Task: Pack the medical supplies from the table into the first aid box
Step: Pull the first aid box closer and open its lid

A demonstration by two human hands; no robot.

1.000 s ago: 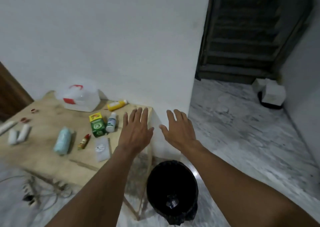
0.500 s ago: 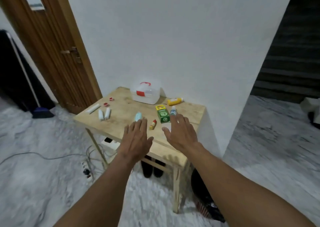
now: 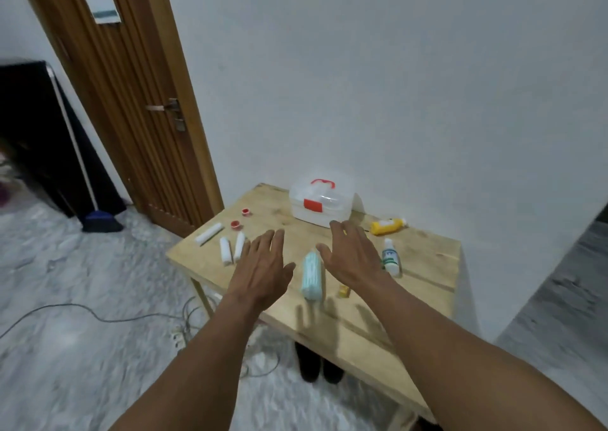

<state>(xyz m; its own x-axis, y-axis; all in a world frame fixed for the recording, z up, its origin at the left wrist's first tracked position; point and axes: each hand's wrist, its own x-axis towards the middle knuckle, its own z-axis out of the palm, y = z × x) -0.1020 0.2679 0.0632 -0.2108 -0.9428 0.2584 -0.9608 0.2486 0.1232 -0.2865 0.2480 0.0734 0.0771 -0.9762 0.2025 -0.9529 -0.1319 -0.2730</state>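
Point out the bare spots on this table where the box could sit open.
Barest: the near strip of the wooden table, in front of the mask pack. Also bare: the right end, right of the white bottle. Crowded: left end with the gauze rolls and red tape rolls; the back edge holds the first aid box and yellow tube.

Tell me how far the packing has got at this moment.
Nothing looks packed: the first aid box sits closed at the table's back. Nothing is in hand; the left hand and right hand hover open and empty. Left: white rolls, blue pack, white bottle, yellow tube.
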